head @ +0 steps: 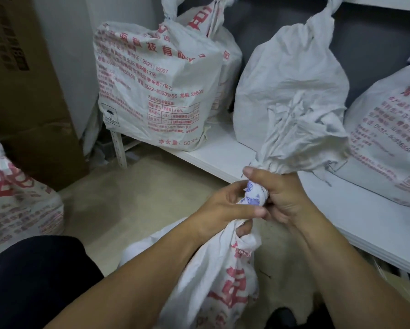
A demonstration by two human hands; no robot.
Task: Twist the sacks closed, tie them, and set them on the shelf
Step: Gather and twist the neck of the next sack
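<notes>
In the head view I read the step as the twist, with the knot not yet made. The sack [220, 286] I'm working on stands on the floor [132, 186] between my arms, just in front of the white shelf [365, 210]. Its neck [256, 194] is wound into a tight rope, and its loose mouth [301, 129] flares out above my fists. My right hand [284, 195] is clenched round the upper part of the neck, thumb pointing up against the fabric. My left hand [223, 207] grasps the neck just below, thumb laid across and fingers hooked under the gathered cloth. The two hands touch, both forearms reaching forward and slightly inward. Next, I think, the free end must be looped over and pulled through without letting the twist unwind, so one hand has to keep hold while the other feeds the end. Three knotted sacks [151, 91] already sit on the shelf, with a bare stretch in front of them. A cardboard box [21, 79] stands at the left.
</notes>
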